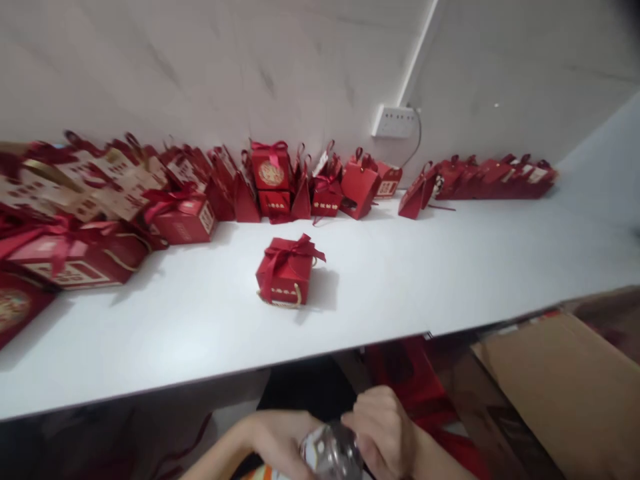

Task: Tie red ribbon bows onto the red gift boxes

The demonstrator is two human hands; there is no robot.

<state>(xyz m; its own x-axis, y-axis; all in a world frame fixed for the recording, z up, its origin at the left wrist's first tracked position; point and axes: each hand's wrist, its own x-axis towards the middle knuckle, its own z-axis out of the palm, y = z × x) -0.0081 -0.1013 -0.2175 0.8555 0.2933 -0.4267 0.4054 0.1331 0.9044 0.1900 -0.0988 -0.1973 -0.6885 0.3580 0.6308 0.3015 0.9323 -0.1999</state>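
Note:
At the bottom of the view, below the table's front edge, my left hand [283, 440] is wrapped round a clear plastic bottle [337, 453] with a white and orange label. The bottle is tilted and partly cut off by the frame. My right hand [384, 427] is closed, fingers curled and thumb bent, right beside the clear end of the bottle. What its fingers pinch is hidden. On the white table [200, 327], beyond both hands, stands a small red gift box [285, 273] with a red ribbon bow and a gold cord handle.
Red gift boxes [273, 170] line the back of the table along the wall, with larger ribboned ones [75, 257] at the left. A white power strip [394, 122] is fixed to the wall. An open cardboard carton [565, 380] stands at the lower right, beside red material [410, 373].

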